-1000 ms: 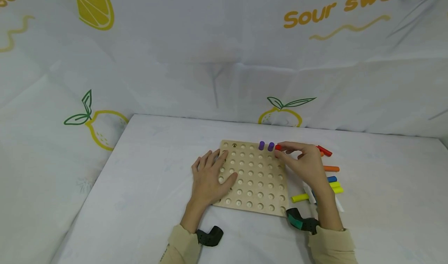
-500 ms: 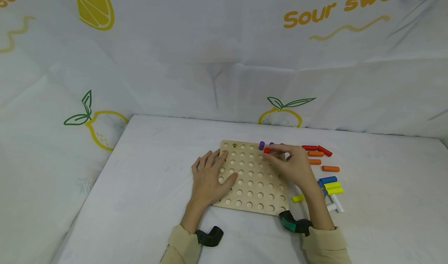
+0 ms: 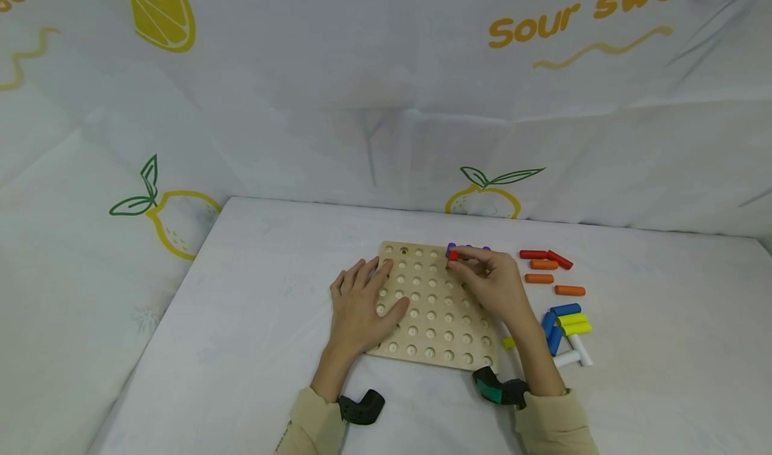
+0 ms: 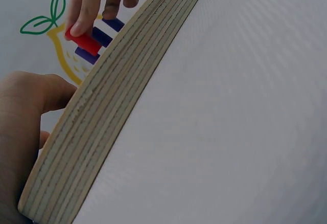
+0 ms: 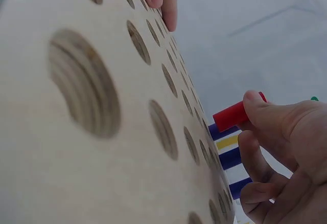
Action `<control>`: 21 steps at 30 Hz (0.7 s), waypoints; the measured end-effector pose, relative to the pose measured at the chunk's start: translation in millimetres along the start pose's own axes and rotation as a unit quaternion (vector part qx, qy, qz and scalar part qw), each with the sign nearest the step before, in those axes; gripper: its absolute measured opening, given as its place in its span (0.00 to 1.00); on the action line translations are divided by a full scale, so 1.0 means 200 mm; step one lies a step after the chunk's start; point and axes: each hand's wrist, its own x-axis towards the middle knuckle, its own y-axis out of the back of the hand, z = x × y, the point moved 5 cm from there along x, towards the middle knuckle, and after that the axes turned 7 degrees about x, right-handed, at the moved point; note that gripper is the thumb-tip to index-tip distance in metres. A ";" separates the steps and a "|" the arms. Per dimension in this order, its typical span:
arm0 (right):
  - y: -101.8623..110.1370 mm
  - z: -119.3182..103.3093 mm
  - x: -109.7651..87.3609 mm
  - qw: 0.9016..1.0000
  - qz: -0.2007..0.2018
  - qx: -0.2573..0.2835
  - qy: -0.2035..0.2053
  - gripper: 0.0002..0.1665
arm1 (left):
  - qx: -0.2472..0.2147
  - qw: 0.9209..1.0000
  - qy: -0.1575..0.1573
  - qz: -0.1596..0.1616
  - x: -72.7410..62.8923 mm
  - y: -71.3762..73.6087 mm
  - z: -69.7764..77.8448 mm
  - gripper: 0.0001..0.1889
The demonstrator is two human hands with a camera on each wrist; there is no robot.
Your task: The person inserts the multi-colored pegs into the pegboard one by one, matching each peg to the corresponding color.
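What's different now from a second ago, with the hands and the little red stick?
The right hand, pinching the red cylindrical peg, moved left along the far side of the pale wooden board, ending near the leftmost purple cylindrical peg. Nothing was let go. The left hand stayed resting on the board, and that purple peg stayed put.

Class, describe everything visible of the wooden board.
The board is pale and roughly square, with rows of round holes and an edge layered like plywood. It lies flat on a white cloth. The left hand rests on its left side. Three purple pegs stand in its far row of holes. The right hand holds a red peg over it; whether that peg touches the board is unclear.
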 end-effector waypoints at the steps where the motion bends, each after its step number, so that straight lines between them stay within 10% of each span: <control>1: 0.00 0.00 0.00 1.000 -0.002 0.001 -0.004 0.16 | 0.000 1.000 0.000 0.000 0.00 0.00 0.00 0.37; 21: -0.02 0.02 -0.01 0.999 -0.027 -0.021 -0.032 0.18 | 0.000 1.000 0.002 -0.001 0.00 -0.01 -0.01 0.37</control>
